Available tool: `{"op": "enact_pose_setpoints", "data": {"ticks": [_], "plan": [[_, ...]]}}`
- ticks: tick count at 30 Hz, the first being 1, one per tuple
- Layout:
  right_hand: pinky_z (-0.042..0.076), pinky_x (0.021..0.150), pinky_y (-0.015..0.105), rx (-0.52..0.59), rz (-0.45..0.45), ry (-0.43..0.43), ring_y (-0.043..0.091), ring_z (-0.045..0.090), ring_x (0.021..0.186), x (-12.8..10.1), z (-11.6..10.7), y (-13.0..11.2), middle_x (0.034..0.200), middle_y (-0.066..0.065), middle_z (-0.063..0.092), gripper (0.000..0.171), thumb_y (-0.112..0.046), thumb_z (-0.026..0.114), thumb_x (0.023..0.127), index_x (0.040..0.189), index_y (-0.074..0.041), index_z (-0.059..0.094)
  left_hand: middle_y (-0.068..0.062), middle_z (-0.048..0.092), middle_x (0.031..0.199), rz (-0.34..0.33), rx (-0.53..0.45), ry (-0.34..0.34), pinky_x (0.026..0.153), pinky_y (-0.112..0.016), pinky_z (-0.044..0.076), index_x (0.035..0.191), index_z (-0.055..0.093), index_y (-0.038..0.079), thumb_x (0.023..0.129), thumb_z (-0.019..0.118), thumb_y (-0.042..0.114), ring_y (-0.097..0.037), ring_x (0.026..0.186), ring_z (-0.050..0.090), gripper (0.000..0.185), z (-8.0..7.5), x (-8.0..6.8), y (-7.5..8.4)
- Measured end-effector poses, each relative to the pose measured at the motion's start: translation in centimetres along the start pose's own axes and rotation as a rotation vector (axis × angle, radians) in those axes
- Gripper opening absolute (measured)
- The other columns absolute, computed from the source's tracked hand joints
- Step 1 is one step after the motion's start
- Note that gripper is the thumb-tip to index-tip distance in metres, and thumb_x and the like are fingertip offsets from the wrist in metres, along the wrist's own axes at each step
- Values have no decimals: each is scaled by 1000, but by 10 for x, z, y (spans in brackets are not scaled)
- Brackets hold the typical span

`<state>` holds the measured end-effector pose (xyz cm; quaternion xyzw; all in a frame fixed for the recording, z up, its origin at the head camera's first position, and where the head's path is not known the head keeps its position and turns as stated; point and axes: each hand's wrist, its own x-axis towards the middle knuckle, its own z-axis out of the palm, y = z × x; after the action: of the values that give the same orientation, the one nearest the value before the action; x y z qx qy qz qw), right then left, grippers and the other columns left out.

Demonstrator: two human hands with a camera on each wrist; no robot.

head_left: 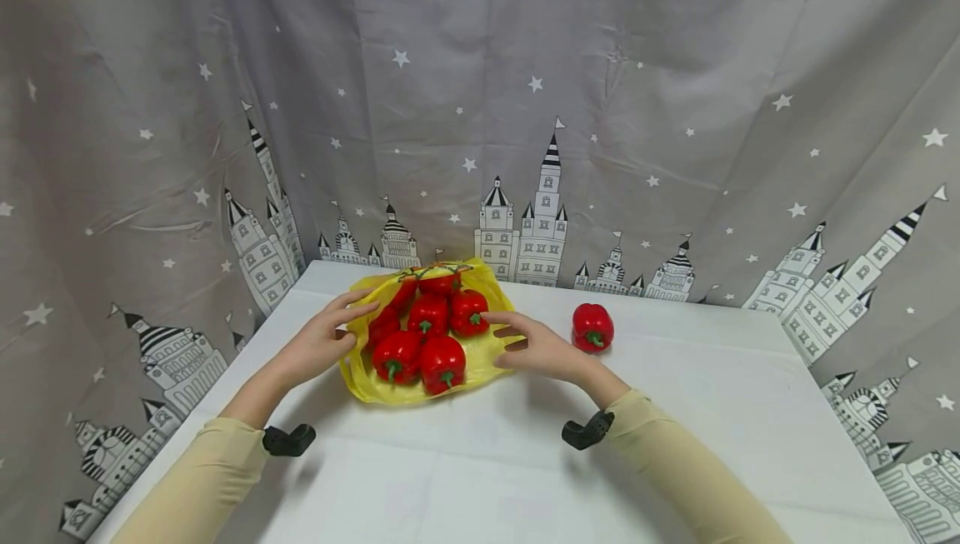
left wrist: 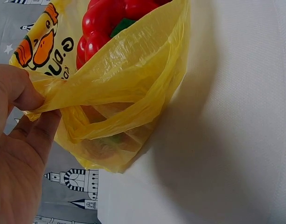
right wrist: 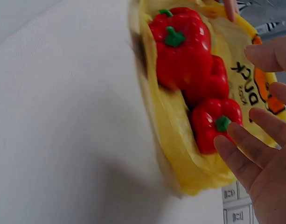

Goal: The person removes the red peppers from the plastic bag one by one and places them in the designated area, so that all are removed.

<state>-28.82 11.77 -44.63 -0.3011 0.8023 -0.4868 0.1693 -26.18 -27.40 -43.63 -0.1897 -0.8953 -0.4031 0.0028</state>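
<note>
A yellow plastic bag (head_left: 483,356) lies with its mouth spread wide, and several red bell peppers (head_left: 442,363) with green stems sit inside. My left hand (head_left: 318,344) is at the bag's left side; in the left wrist view its thumb and fingers pinch the rim of the yellow bag (left wrist: 129,81). At the right side of the bag is my right hand (head_left: 540,348), its fingers spread apart. In the right wrist view those fingers (right wrist: 240,161) are beside a bell pepper (right wrist: 210,121) and hold nothing; whether they touch the bag is unclear.
Outside the bag, one more red bell pepper (head_left: 592,327) stands on the white table (head_left: 465,477), to the right of my right hand. A grey curtain (head_left: 600,111) with castles and stars hangs behind the table and along both sides.
</note>
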Motion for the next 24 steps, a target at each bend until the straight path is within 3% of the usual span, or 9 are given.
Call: {"op": "enact_pose_setpoints", "data": {"ticks": [8, 17, 24], "plan": [[49, 104, 40, 13, 14, -52, 34, 47, 136, 12, 19, -2, 155, 10, 43, 71, -20, 74, 90, 155, -18, 45, -7, 28, 165, 3, -4, 1, 88, -35, 49, 150, 53, 8, 93, 51, -8, -36, 142, 40, 59, 0, -1, 1], [50, 102, 37, 14, 48, -96, 30, 47, 135, 25, 35, -1, 156, 4, 42, 78, -34, 77, 88, 157, -22, 43, -5, 28, 165, 0, -14, 1, 90, -36, 49, 150, 53, 8, 93, 51, -7, -36, 142, 41, 59, 1, -2, 1], [51, 101, 37, -8, 68, -84, 26, 51, 133, 32, 42, 3, 155, 0, 45, 79, -39, 79, 86, 156, -25, 44, -6, 28, 165, 8, -20, 4, 87, -34, 49, 150, 53, 7, 92, 51, -9, -36, 142, 40, 60, 2, -2, 2]]}}
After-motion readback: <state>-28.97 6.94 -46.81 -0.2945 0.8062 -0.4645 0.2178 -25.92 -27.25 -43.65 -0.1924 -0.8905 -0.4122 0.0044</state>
